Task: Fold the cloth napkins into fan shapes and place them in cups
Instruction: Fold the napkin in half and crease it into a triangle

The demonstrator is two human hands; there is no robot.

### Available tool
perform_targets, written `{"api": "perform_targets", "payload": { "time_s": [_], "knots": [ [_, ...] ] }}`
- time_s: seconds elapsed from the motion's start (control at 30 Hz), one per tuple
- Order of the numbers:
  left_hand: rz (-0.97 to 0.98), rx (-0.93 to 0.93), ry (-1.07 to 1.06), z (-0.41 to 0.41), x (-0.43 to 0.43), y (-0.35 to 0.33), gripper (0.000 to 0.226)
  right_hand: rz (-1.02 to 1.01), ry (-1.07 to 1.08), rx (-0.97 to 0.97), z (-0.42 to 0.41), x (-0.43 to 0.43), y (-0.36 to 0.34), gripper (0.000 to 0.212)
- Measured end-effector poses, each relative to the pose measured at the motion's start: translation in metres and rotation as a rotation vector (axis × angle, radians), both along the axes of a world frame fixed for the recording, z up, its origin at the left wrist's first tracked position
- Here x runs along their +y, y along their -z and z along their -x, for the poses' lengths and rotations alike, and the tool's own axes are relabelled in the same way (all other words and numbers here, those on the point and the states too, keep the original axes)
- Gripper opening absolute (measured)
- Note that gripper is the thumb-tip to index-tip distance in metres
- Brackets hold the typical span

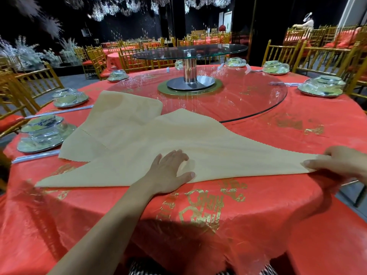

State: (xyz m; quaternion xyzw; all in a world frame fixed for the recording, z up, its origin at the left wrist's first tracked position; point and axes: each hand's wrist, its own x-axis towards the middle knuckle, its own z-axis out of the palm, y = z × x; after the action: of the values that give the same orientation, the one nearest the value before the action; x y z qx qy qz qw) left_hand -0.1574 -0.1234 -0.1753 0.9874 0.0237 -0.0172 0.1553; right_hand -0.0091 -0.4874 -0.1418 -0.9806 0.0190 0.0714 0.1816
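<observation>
A round table under a red tablecloth (258, 225) printed with gold characters is filling most of the view. A large glass disc (258, 100) is lying flat on its middle. From the centre of that disc a metal pedestal (190, 72) is rising and carrying a smaller glass turntable (218, 49) above it.

On the near side of the glass disc, a cream napkin (198, 147) folded into a long triangle is lying on the tablecloth. Its apex is pointing toward the disc's rim and its long folded edge is running along the side farthest from the disc. A second cream napkin (119, 108) is lying spread out at the disc's near-left, one corner overlapping the rim and its near part tucked under the triangle.

Gold chairs (282, 50) are standing around the table beyond the disc. Film-wrapped place settings (42, 133) are sitting outside the disc's rim on the left, right and far sides.

The left hand (170, 171) is pressing flat on the triangle near the middle of its long edge, on the side away from the disc, with the fingers straight and spread. The right hand (341, 161) is gripping the triangle's right tip, thumb on top and fingers curled beneath.

Wrapped chopsticks (35, 156) are lying beside the left settings, well out from the disc.
</observation>
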Motion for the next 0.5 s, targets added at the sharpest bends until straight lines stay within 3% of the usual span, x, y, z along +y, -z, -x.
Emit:
{"api": "perform_targets", "payload": {
  "time_s": [0.1, 0.2, 0.3, 0.4, 0.47, 0.5],
  "knots": [
    [-0.004, 0.023, 0.003, -0.001, -0.001, -0.004, 0.05, -0.237, -0.053, -0.046, -0.005, 0.0, -0.003, 0.028],
    [-0.053, 0.024, 0.017, -0.004, 0.001, -0.008, 0.053, -0.767, -0.103, -0.015, -0.003, 0.014, -0.017, 0.016],
    [-0.115, -0.023, 0.049, -0.007, 0.002, -0.009, 0.068, -1.222, -0.205, 0.068, 0.002, 0.049, -0.045, 0.021],
    [-0.127, -0.086, 0.106, -0.009, 0.004, -0.014, 0.086, -1.388, -0.334, 0.179, -0.002, 0.098, -0.063, 0.02],
    [-0.024, -0.117, 0.121, -0.011, 0.007, -0.016, 0.064, -1.386, -0.434, 0.282, -0.007, 0.134, -0.069, 0.005],
    [0.062, -0.15, 0.112, -0.013, 0.01, -0.016, 0.046, -1.353, -0.475, 0.316, -0.011, 0.15, -0.068, 0.016]
  ]
}}
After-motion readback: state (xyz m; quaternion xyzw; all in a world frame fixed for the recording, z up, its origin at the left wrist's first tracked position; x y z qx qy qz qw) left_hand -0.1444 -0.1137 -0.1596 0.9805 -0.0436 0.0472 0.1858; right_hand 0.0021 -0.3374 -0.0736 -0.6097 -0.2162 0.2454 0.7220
